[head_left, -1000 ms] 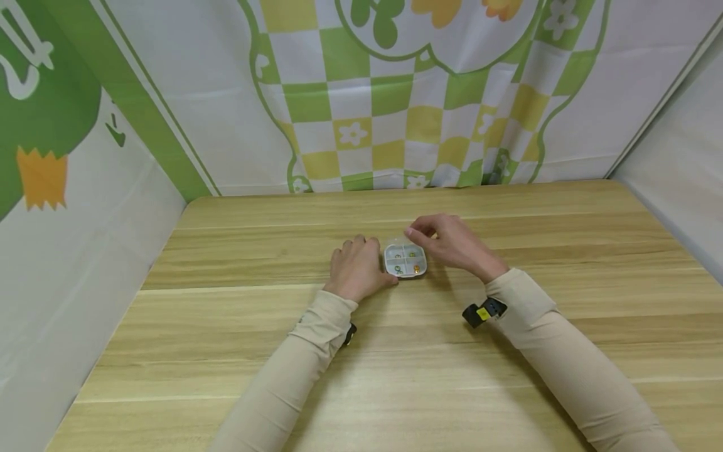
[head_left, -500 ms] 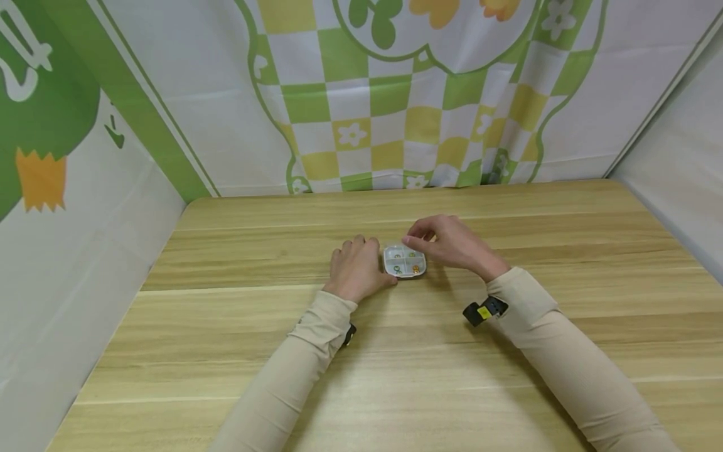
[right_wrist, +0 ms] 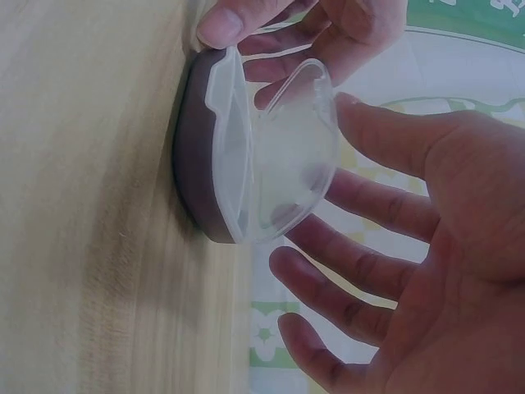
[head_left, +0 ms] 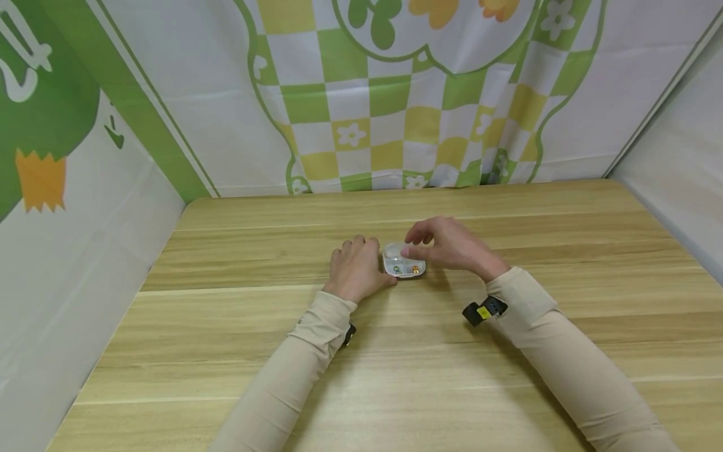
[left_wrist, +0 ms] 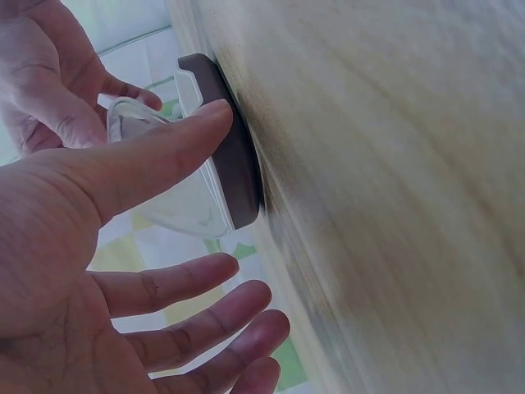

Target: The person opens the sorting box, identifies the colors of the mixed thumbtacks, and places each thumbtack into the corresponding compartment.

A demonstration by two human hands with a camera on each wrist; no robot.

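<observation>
A small pill box (head_left: 406, 274) stands on the table in the head view. Its tray is divided, and small green and orange marks show in the front compartments. The wrist views show a white rim over a dark brown base (right_wrist: 197, 156). Its clear lid (right_wrist: 287, 164) is raised partway on its hinge. My left hand (head_left: 356, 270) lies at the box's left side, thumb touching the front rim and the other fingers spread. My right hand (head_left: 452, 245) is at the lid, with fingertips behind it and the thumb near its free edge. The rear compartments are partly hidden.
The wooden table (head_left: 254, 351) extends all round the box. A patterned curtain (head_left: 390, 113) hangs along its back edge, and white fabric walls (head_left: 672, 163) stand at both sides. A black wrist strap (head_left: 484, 312) hangs below the right sleeve.
My right thumb and fingertips have moved toward the front, and the lid has swung forward from the back over the rear compartments. The left hand and the box stay in place.
</observation>
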